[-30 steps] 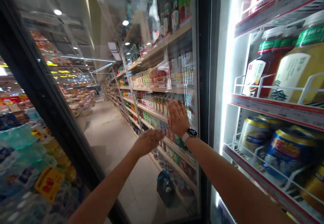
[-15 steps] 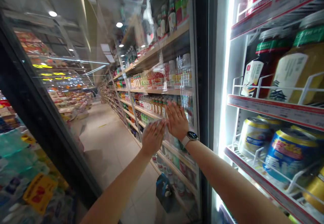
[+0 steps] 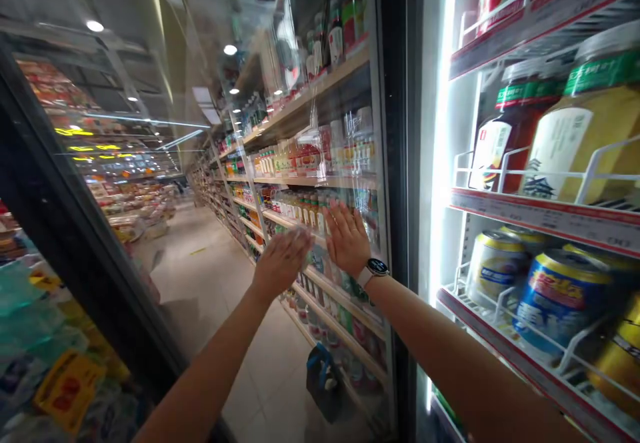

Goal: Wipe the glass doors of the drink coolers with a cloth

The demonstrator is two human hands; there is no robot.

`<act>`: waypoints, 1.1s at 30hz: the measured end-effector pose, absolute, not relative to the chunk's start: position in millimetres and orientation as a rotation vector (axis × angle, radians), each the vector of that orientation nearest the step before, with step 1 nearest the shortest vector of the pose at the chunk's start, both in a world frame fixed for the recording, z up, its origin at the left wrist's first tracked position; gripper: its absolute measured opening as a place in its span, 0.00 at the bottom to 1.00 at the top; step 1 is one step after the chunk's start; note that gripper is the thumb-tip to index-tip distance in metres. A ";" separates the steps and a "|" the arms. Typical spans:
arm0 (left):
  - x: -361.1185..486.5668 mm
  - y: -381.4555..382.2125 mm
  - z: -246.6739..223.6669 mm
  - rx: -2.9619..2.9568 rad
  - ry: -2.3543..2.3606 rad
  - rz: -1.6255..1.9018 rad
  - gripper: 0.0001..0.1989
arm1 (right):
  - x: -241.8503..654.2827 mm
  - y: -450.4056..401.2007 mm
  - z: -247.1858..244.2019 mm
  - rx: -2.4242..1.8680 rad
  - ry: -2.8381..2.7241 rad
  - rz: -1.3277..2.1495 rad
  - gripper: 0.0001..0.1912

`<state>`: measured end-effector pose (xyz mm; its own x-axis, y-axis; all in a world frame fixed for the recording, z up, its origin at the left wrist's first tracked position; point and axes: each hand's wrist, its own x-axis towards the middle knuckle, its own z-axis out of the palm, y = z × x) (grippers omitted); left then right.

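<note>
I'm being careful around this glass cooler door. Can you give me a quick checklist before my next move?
Hands empty: ok, neither the left hand nor the right hand holds anything.
Right hand on the black-framed glass door: ok, open with fingers spread, apparently against the pane.
Left hand contact: cannot tell, it is blurred and may be off the glass.
Cans on the cooler shelf: ok, held behind white wire rails.
Dark bag on the floor beyond the glass: cannot tell how close it is to the door.
</note>
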<state>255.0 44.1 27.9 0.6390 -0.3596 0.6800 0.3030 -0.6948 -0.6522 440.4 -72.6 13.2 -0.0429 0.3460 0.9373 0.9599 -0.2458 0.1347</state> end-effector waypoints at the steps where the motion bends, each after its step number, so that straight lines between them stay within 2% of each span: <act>1: 260.0 42.0 47.8 -2.066 0.003 -1.146 0.28 | 440.2 -73.1 13.4 -1.625 -1.396 -1.297 0.32; 4: 274.8 36.3 82.0 -2.040 -0.074 -1.330 0.28 | 439.5 -73.8 13.5 -1.634 -1.392 -1.288 0.33; 8: 286.2 31.7 74.4 -1.981 -0.100 -1.443 0.29 | 439.5 -72.8 12.0 -1.628 -1.381 -1.312 0.32; 13: 286.5 23.5 17.2 -1.995 -0.147 -1.439 0.30 | 440.8 -73.2 12.0 -1.638 -1.398 -1.313 0.32; 18: 267.0 21.4 -75.8 -2.081 -0.067 -1.231 0.29 | 441.3 -73.8 13.3 -1.662 -1.389 -1.313 0.31; 20: 258.9 26.1 -90.9 -2.096 -0.008 -1.163 0.28 | 441.2 -73.5 13.6 -1.665 -1.385 -1.316 0.32; 22: 254.9 31.7 -78.1 -2.099 0.030 -1.124 0.29 | 440.9 -73.2 14.0 -1.647 -1.385 -1.330 0.32; 24: 256.8 35.8 -40.7 -2.097 0.007 -1.151 0.30 | 440.5 -72.9 14.1 -1.636 -1.382 -1.335 0.32; 27: 269.7 37.6 28.0 -2.073 -0.118 -1.350 0.31 | 439.7 -72.4 13.0 -1.638 -1.377 -1.329 0.33; 29: 281.1 35.6 56.8 -2.020 -0.192 -1.511 0.30 | 439.9 -71.8 11.7 -1.631 -1.375 -1.332 0.33; 31: 290.1 31.7 60.6 -1.967 -0.228 -1.596 0.30 | 441.3 -71.2 11.2 -1.619 -1.375 -1.341 0.32; 33: 293.4 27.8 41.3 -1.954 -0.242 -1.584 0.31 | 443.0 -70.9 12.7 -1.620 -1.376 -1.337 0.32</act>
<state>293.4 27.8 41.3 0.2695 -0.2270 0.9359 0.4959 -0.8004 -0.3369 443.0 -70.9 12.7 -0.0550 0.3249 0.9442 0.9530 -0.2650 0.1467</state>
